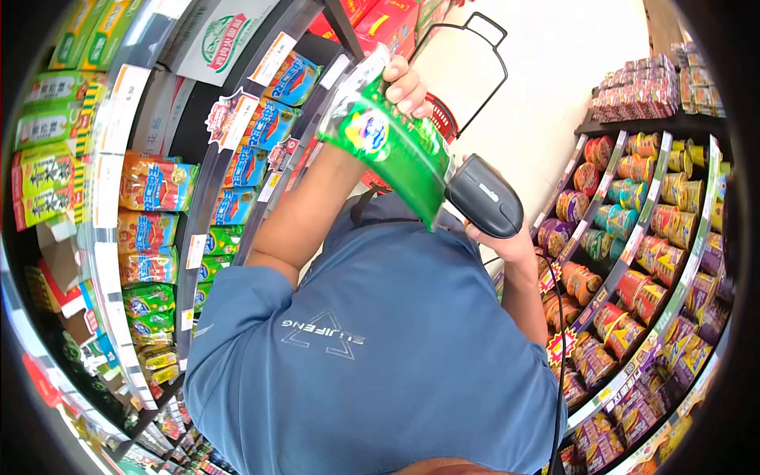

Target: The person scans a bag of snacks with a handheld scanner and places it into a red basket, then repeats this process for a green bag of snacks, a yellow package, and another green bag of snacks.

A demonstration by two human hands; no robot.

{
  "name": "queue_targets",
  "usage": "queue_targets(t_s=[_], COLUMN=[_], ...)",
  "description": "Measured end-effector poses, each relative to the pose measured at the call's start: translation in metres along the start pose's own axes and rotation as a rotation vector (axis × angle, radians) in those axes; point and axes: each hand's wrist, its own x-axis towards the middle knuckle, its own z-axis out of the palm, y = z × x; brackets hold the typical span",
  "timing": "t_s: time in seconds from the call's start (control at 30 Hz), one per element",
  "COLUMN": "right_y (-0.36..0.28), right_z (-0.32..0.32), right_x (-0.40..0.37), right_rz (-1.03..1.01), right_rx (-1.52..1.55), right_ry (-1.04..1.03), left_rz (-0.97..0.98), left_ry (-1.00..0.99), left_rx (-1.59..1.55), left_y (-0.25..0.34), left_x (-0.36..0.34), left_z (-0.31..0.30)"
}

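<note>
My left hand [405, 89] is closed on the upper edge of a shiny green snack bag [408, 154], raised in front of my chest. The bag has a round white-and-blue logo, and its clear end points up. In my right hand [511, 237] is a black handheld barcode scanner [484, 196], its head right at the bag's lower edge. The grip of the scanner is mostly hidden behind its head. A thin black cable [560, 348] hangs down along my right side.
Shelves on my left carry blue-and-red snack bags [154, 184] and similar green bags [149, 305], with price tags along the edges. Slanted racks of instant noodle cups [633, 293] stand on my right. Ahead, a red basket [442, 117] with a black wire handle [505, 73] shows beyond the bag.
</note>
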Motion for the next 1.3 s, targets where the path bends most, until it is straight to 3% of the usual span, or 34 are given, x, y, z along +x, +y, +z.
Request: queue_targets(t_s=[0.03, 0.1, 0.17, 0.23, 0.3, 0.33, 0.57, 0.77, 0.97, 1.07, 1.13, 1.3], right_y=[0.004, 0.017, 0.022, 0.023, 0.027, 0.029, 0.054, 0.055, 0.054, 0.057, 0.04, 0.034], right_z=[-0.002, 0.001, 0.003, 0.005, 0.007, 0.009, -0.001, 0.005, 0.01, 0.008, 0.02, 0.039], right_x=[0.006, 0.014, 0.019, 0.021, 0.021, 0.022, 0.018, 0.019, 0.019, 0.016, 0.018, 0.008], right_rz=[0.021, -0.208, -0.209, -0.099, -0.078, -0.056, 0.103, 0.183, 0.202, 0.15, 0.032, 0.068], right_rx=[0.011, 0.277, 0.313, 0.448, 0.464, 0.503, 0.709, 0.835, 0.904, 0.794, 0.778, 0.752], right_ry=[-0.073, -0.203, -0.261, -0.261, -0.272, -0.287, -0.303, -0.375, -0.463, -0.325, -0.376, -0.495], left_rz=[0.04, 0.154, 0.247, 0.325, 0.352, 0.34, 0.408, 0.322, 0.243, 0.288, 0.329, 0.383], left_ry=[0.025, 0.239, 0.496, 0.569, 0.863, 0.916, 0.764, 0.636, 0.482, 0.5, 0.527, 0.523], left_rx=[-0.032, -0.004, 0.079, 0.087, 0.344, 0.471, 0.793, 0.641, 0.706, 0.719, 0.737, 0.752], left_y=[-0.003, -0.007, -0.01, -0.017, -0.024, -0.027, -0.046, -0.043, -0.041, -0.041, -0.042, -0.033], left_x=[-0.003, -0.012, -0.02, -0.022, -0.024, -0.024, -0.043, -0.072, -0.105, -0.12, -0.131, -0.165], left_z=[-0.004, -0.001, 0.01, 0.019, 0.03, 0.037, 0.037, 0.05, 0.064, 0.064, 0.067, 0.08])
